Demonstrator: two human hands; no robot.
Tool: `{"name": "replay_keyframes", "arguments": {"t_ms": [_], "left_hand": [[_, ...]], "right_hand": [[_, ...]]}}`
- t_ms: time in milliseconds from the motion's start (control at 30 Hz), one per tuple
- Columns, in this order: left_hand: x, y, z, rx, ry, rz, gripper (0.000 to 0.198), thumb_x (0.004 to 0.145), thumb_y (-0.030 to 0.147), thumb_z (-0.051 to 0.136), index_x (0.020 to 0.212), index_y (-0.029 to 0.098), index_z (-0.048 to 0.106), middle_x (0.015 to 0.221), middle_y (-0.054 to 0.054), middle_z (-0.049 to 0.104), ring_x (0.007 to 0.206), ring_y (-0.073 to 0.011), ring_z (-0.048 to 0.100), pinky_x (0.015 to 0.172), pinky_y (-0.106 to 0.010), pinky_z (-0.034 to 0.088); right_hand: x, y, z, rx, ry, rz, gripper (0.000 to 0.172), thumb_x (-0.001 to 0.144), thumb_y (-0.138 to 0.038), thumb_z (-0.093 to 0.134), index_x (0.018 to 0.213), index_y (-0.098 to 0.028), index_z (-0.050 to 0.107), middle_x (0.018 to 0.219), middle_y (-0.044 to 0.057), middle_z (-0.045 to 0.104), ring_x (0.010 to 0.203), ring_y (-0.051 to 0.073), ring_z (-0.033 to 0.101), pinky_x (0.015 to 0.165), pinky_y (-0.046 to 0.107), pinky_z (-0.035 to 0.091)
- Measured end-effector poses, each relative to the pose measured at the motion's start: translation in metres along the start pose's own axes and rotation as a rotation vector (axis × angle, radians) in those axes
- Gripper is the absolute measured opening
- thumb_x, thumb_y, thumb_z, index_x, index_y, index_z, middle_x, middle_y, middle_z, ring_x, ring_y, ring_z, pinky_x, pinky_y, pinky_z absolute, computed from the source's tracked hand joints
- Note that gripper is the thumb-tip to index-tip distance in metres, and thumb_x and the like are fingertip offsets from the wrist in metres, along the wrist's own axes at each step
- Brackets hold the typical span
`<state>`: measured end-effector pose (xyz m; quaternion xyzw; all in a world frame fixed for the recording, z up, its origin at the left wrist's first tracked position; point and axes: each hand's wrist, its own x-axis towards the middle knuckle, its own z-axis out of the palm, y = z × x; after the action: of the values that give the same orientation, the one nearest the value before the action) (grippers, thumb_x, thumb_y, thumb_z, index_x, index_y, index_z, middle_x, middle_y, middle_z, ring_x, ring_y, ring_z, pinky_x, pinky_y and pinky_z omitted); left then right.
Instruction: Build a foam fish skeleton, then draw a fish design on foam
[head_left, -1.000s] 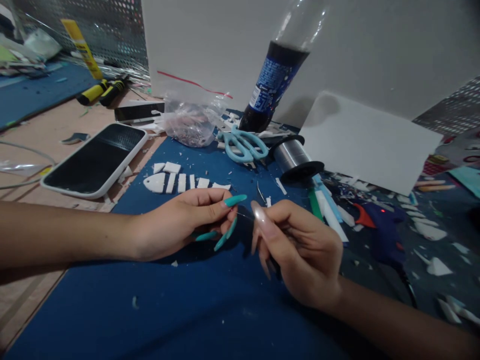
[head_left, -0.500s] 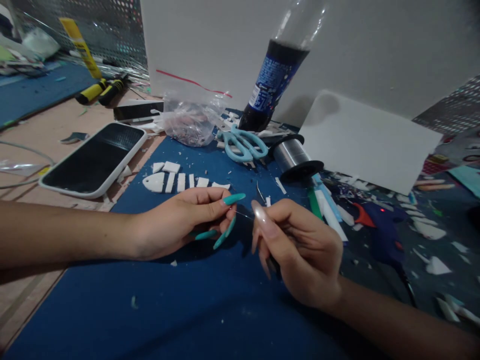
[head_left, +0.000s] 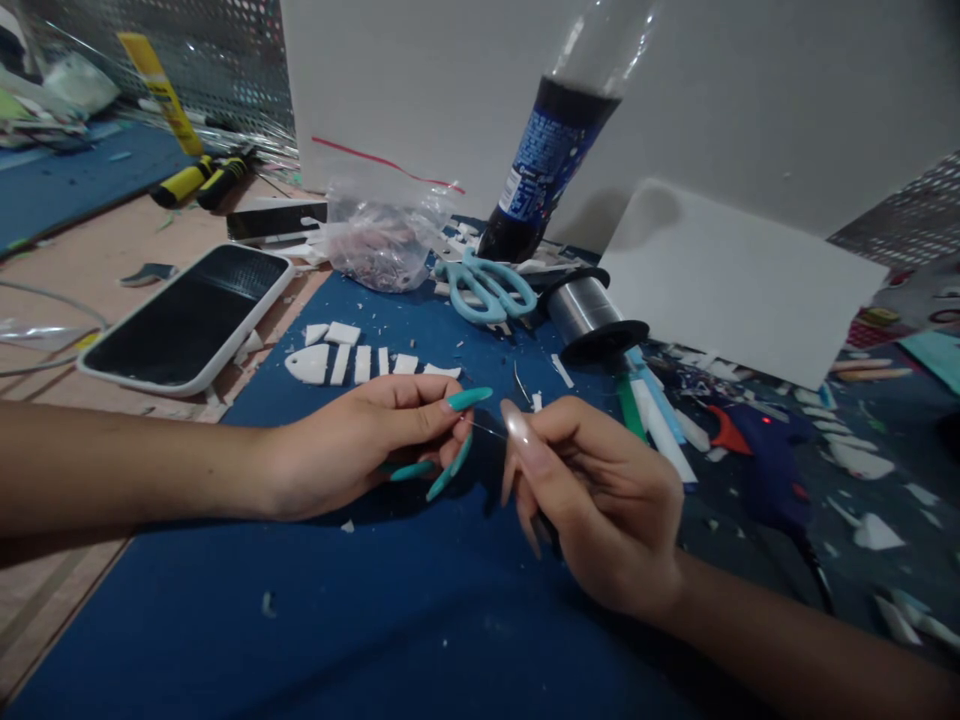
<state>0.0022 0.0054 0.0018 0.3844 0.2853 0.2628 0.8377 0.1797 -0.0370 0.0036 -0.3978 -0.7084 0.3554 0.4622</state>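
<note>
My left hand (head_left: 360, 445), with long teal nails, rests on the blue mat (head_left: 360, 600) and pinches one end of a thin wire (head_left: 486, 430). My right hand (head_left: 600, 500), with long pale nails, is closed in a pinch on the other end of that wire, a few centimetres to the right. Just beyond my left hand lies a row of small white cut pieces (head_left: 360, 362) laid out in a fish-bone shape.
A phone (head_left: 187, 320) lies face up at the left. Teal scissors (head_left: 487, 285), a spool of wire (head_left: 589, 315), a dark soda bottle (head_left: 547, 170) and a plastic zip bag (head_left: 379, 240) stand behind. A blue glue gun (head_left: 765, 450) and white scraps lie at the right.
</note>
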Motion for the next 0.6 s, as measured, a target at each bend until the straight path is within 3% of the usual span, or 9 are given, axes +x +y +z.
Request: {"name": "replay_keyframes", "arguments": {"t_ms": [267,600], "left_hand": [[-0.0035,0.0024,0.0007,0.056,0.043,-0.019,0.021,0.088,0.022,0.053,0.069,0.014,0.05,0.061,0.003,0.05,0.054,-0.0055,0.043,0.051,-0.012,0.034],[-0.0051,0.0048,0.0005,-0.038,0.084,-0.043,0.021,0.088,0.024,0.057,0.069,0.016,0.051,0.062,0.004,0.051,0.055,-0.0052,0.044,0.05,-0.011,0.036]], "right_hand": [[0.003,-0.0016,0.0024,0.042,-0.026,0.072,0.025,0.094,-0.02,0.049,0.069,-0.019,0.052,0.044,-0.007,0.048,0.031,0.005,0.044,0.031,0.017,0.034],[0.0071,0.0019,0.0024,0.199,-0.041,0.209,0.026,0.095,-0.027,0.05,0.07,-0.019,0.051,0.047,-0.007,0.05,0.033,0.003,0.044,0.033,0.014,0.036]]}}
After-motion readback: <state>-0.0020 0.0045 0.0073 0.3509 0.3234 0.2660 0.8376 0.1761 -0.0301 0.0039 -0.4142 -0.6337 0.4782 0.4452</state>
